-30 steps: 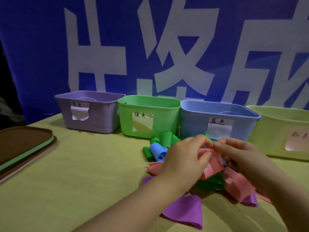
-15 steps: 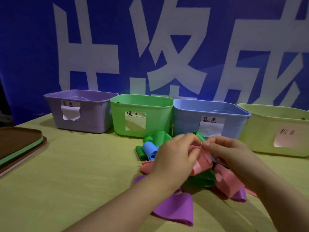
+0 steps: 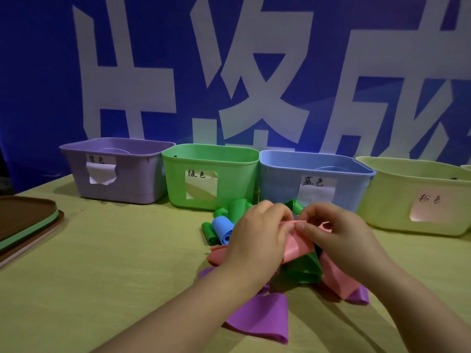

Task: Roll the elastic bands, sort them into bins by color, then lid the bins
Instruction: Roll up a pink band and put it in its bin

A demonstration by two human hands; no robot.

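Fingers (image 3: 279, 212) of left hand (image 3: 257, 236) and right hand (image 3: 342, 238) pinch top edge of pink band (image 3: 298, 247).

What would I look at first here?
Probably the middle: the left hand and right hand pinch a pink band above a heap of loose bands. Behind them four bins stand in a row: purple bin, green bin, blue bin, yellow-green bin.

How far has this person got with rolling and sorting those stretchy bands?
Early on. A blue roll and green rolls lie on the table, not binned. The left hand and right hand pinch a pink band to roll it. A purple band and others lie loose; the bins are open, lids stacked aside.
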